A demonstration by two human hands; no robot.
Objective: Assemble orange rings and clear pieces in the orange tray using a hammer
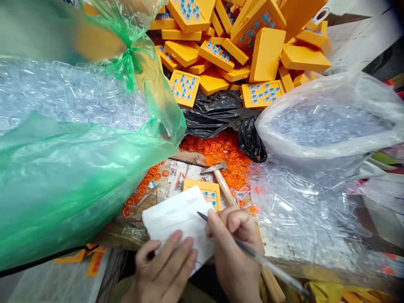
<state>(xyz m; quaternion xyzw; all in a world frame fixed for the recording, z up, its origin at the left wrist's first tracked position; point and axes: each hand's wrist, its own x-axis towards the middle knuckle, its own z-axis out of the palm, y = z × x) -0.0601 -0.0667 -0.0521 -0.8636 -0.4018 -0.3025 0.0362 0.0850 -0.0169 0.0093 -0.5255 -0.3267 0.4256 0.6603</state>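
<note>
In the head view, my right hand [236, 252] is closed around a pen [252, 252], whose dark tip meets a white sheet of paper [176, 214] with faint lines on it. My left hand [167, 269] lies with fingers spread over the paper's lower edge. Partly under the paper is a yellow case [202, 186] with blue-topped pieces in it. Beside it lies a hammer [224, 185], its head toward the far side and its wooden handle running beneath my right hand.
A green plastic bag [78, 168] of clear plastic parts bulges at left. More clear parts [296, 214] and a white bag [315, 147] are at right. Yellow cases [230, 50] pile up behind black plastic [217, 109] and orange rings [227, 151].
</note>
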